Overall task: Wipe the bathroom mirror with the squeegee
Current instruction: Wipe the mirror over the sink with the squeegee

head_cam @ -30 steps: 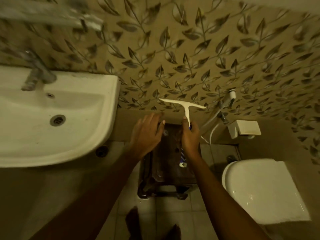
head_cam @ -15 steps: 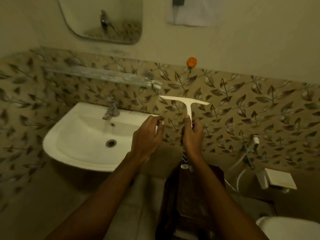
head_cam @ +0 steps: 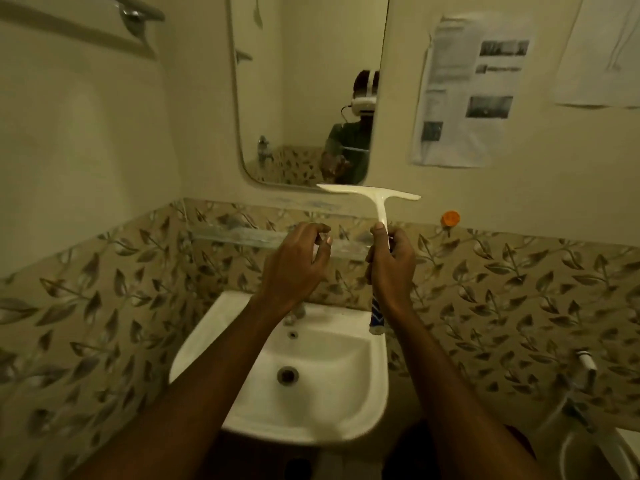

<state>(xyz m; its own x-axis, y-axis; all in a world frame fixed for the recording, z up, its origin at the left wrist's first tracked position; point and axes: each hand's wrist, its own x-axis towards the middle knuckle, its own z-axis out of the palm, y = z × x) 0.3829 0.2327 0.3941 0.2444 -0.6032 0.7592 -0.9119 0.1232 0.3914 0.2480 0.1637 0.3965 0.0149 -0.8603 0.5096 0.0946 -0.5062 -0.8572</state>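
1 squeegee (head_cam: 377, 202), upright, blade level with the mirror (head_cam: 304, 81) bottom edge, apparently short of the glass, above the sink (head_cam: 332, 355). Right hand (head_cam: 389, 268): fingers wrapped round its handle. Left hand (head_cam: 298, 265): fingers loosely curled, empty, just beside. Progress: tool raised; wiping seemingly not begun, whole mirror left

White squeegee (head_cam: 375, 202) stands upright, blade level, just below the mirror (head_cam: 304, 88).
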